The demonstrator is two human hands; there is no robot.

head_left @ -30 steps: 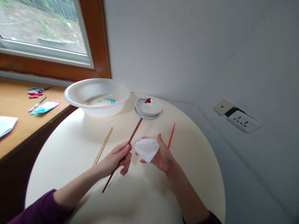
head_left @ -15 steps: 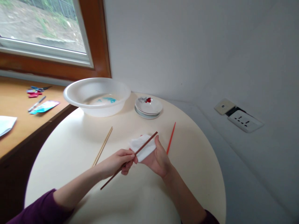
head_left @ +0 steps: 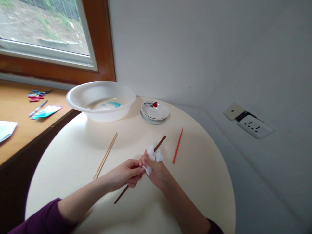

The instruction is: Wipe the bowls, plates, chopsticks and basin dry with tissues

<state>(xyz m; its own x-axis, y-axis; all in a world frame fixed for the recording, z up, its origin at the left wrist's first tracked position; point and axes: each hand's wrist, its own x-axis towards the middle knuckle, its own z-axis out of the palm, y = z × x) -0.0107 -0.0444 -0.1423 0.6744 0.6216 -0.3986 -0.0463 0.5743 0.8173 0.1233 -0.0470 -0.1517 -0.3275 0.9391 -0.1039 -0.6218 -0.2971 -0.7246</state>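
1. As the head view shows a slim brown stick point(head_left: 160, 143) slanting through the grip, the work probably goes best with the white cloth point(head_left: 158, 157) snug, pressure even, stick unbent.
2. Left hand point(head_left: 130, 173): closed, pinching the brown stick just below the cloth; lower end protrudes beneath.
3. Right hand point(head_left: 156, 171): closed around cloth and stick together; upper end protrudes beyond.
4. Left of the grip: pale chopsticks point(head_left: 105, 156). Right: red stick point(head_left: 178, 145). Both on the round table point(head_left: 202, 182).
5. Beyond the grip: stacked dishes point(head_left: 156, 112); farther left, white basin point(head_left: 104, 116).
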